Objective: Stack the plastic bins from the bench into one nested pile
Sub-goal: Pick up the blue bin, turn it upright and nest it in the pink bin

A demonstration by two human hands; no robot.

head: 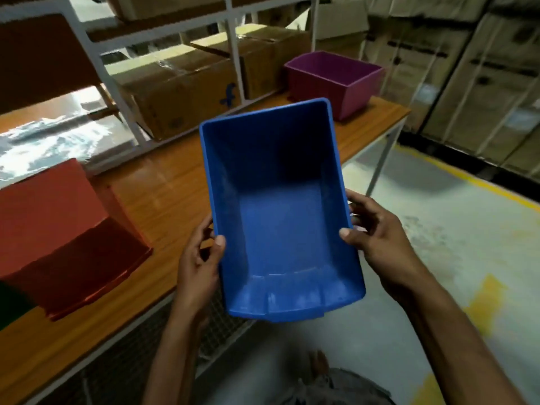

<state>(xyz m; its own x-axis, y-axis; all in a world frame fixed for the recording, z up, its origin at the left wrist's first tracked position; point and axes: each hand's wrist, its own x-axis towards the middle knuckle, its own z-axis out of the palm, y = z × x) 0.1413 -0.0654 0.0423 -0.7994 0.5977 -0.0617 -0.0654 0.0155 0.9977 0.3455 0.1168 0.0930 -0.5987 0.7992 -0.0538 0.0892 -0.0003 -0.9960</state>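
I hold an empty blue bin (280, 217) in the air over the front edge of the wooden bench (163, 194), its open side facing me. My left hand (201, 258) grips its left rim, thumb inside. My right hand (377, 232) grips the right rim the same way. A red bin (64, 238) sits on the bench at the left, its open side turned away from me. A purple bin (336, 83) stands upright at the bench's far right end.
A white shelf frame (96, 62) with cardboard boxes (181, 92) runs along the back of the bench. Wrapped stacks of boxes (467, 83) stand at the right. The grey floor (438, 258) has yellow lines. A dark green object (11, 302) pokes in at the left edge.
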